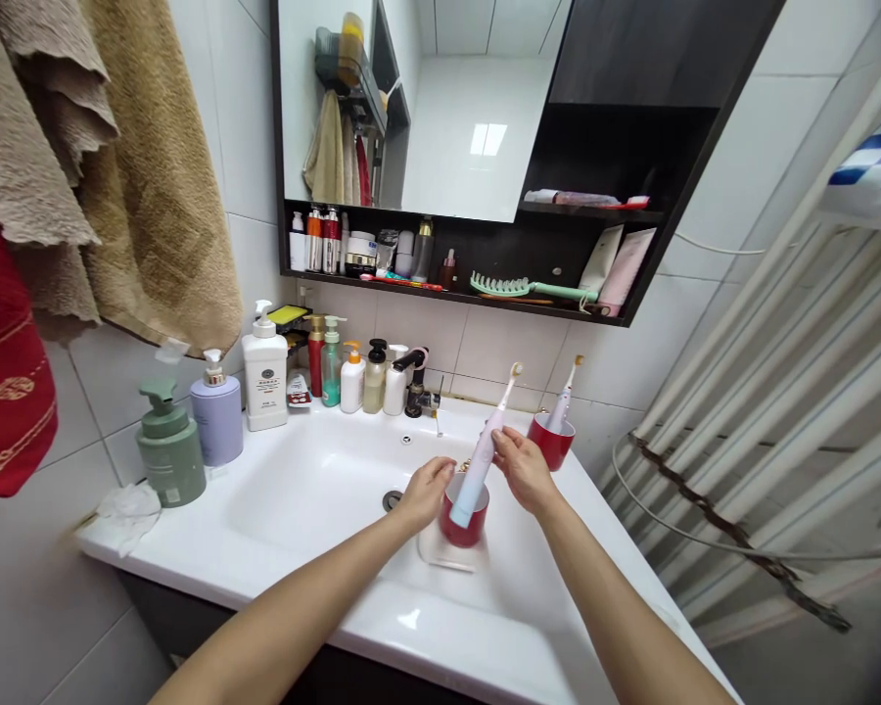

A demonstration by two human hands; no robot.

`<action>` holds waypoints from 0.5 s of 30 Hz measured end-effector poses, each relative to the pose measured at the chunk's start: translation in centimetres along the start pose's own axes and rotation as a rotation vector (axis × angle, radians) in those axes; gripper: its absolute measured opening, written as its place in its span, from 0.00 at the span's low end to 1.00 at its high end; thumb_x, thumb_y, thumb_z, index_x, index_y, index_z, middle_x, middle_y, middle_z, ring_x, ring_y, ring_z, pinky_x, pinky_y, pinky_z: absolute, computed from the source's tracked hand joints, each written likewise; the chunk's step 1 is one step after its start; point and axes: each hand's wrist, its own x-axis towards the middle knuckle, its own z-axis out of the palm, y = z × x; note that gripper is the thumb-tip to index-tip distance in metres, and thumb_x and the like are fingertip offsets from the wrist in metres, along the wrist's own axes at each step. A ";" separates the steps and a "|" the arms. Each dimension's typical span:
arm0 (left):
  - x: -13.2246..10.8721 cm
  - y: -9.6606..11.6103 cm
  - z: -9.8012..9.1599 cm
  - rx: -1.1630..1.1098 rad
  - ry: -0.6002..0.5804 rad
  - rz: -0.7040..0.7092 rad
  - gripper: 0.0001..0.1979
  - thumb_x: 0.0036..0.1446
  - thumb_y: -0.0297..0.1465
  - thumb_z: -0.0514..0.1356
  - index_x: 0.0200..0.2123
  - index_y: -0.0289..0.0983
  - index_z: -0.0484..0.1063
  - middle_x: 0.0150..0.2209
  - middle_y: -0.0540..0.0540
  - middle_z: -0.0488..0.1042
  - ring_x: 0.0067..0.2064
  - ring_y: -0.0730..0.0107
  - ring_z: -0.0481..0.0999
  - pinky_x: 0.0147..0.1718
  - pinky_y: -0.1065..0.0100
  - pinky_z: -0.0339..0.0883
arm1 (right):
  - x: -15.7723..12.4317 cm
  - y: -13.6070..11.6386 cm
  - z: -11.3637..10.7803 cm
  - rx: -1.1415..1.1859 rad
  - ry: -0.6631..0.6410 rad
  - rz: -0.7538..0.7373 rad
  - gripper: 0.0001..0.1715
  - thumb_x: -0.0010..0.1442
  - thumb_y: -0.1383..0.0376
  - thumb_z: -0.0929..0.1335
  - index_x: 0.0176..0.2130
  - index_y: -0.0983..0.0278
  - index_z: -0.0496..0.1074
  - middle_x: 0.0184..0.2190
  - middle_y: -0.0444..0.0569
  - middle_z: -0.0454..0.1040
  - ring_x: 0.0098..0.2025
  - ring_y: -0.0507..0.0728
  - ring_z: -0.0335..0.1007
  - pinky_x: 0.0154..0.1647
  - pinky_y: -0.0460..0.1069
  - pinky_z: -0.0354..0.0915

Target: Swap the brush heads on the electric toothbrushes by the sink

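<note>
A red cup (464, 519) stands on a white coaster on the right side of the sink top. My left hand (427, 489) is closed round its left rim. A white and pale blue electric toothbrush (485, 452) leans in that cup, head up and to the right. My right hand (521, 468) grips the toothbrush at mid-handle. Behind it a second red cup (550, 440) holds another electric toothbrush (564, 396).
The white sink basin (315, 490) has a drain (392, 499) and a black tap (415, 382). Pump bottles (264, 372) line the back and left edge. Towels (117, 166) hang at left. A mirror cabinet shelf (447, 259) sits above. Pipes (778, 392) run along the right.
</note>
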 end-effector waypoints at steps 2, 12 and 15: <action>-1.0 1.1 0.4 -0.137 -0.050 -0.064 0.25 0.51 0.40 0.30 0.37 0.31 0.57 0.31 0.41 0.67 0.31 0.72 0.68 0.29 0.68 0.61 | -1.1 0.4 1.0 0.047 -0.114 0.070 0.12 0.39 0.60 0.66 0.26 0.66 0.66 0.18 0.41 0.63 0.22 0.48 0.57 0.24 0.44 0.57; -6.2 0.9 1.7 -1.011 -0.110 -0.420 0.24 0.40 0.50 0.45 0.26 0.33 0.58 0.16 0.53 0.61 0.15 0.82 0.59 0.15 0.76 0.51 | -2.2 2.2 3.5 0.175 0.021 0.214 0.15 0.39 0.58 0.65 0.27 0.66 0.65 0.18 0.43 0.66 0.20 0.48 0.62 0.23 0.45 0.59; -6.4 0.4 1.8 -0.979 -0.102 -0.451 0.24 0.40 0.51 0.45 0.27 0.34 0.57 0.16 0.54 0.60 0.14 0.82 0.58 0.14 0.76 0.50 | -2.2 2.5 3.5 0.127 0.067 0.229 0.14 0.38 0.58 0.66 0.24 0.66 0.65 0.17 0.43 0.67 0.20 0.49 0.63 0.24 0.45 0.60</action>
